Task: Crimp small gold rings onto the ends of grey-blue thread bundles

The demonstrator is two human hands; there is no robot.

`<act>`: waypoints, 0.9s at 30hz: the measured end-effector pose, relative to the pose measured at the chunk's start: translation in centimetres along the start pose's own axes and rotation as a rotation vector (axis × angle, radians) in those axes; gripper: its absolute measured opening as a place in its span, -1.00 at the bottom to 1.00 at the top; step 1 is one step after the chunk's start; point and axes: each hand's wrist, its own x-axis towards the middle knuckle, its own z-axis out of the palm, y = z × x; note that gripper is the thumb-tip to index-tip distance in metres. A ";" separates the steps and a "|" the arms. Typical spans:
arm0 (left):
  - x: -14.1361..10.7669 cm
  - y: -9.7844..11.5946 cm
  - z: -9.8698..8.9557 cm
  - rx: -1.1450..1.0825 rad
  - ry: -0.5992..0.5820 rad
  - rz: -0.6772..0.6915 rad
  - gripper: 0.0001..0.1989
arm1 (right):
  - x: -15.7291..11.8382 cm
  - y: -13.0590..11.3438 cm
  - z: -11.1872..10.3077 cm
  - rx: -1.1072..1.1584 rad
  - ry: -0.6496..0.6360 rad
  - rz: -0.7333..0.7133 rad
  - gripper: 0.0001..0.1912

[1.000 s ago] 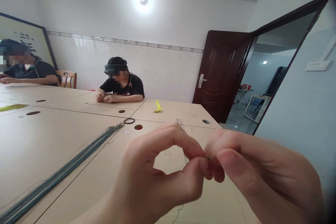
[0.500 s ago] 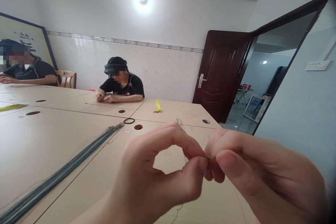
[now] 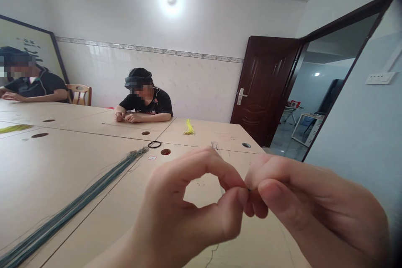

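Observation:
Thumb and index finger of my left hand [image 3: 194,201] pinch a thin dark thread [image 3: 250,189], which shows only as a tiny stretch between the two hands. On its other side, my right hand [image 3: 317,205] pinches the same thread between thumb and finger. The fingertips of both hands nearly meet, so most of what they grip is hidden. A loose thread end [image 3: 213,251] dangles below my left hand. Left of my hands, a long bundle of blue-grey threads [image 3: 84,199] lies across the table, with a tangled, knotted far end.
The light wooden table [image 3: 103,234] has round cable holes. A black ring-shaped band [image 3: 154,144], a small label [image 3: 152,158] and a yellow thread bundle [image 3: 189,127] lie on it. Two people sit across, one person [image 3: 146,100] in the middle. A dark door [image 3: 266,83] stands open at right.
My hands hold almost the same pose, with the thread still pinched between them. At far left, the other person's hands have shifted slightly.

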 end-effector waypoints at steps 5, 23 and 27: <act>0.0 0.1 0.0 -0.003 -0.008 0.010 -0.80 | 0.1 0.4 -0.1 0.007 -0.029 -0.020 -0.71; 0.0 0.1 -0.1 -0.016 -0.006 0.003 -0.80 | 0.0 0.2 -0.2 0.031 -0.042 -0.002 -0.68; 0.0 0.0 0.0 -0.018 -0.009 0.005 -0.81 | 0.0 0.1 -0.2 0.053 -0.049 0.009 -0.70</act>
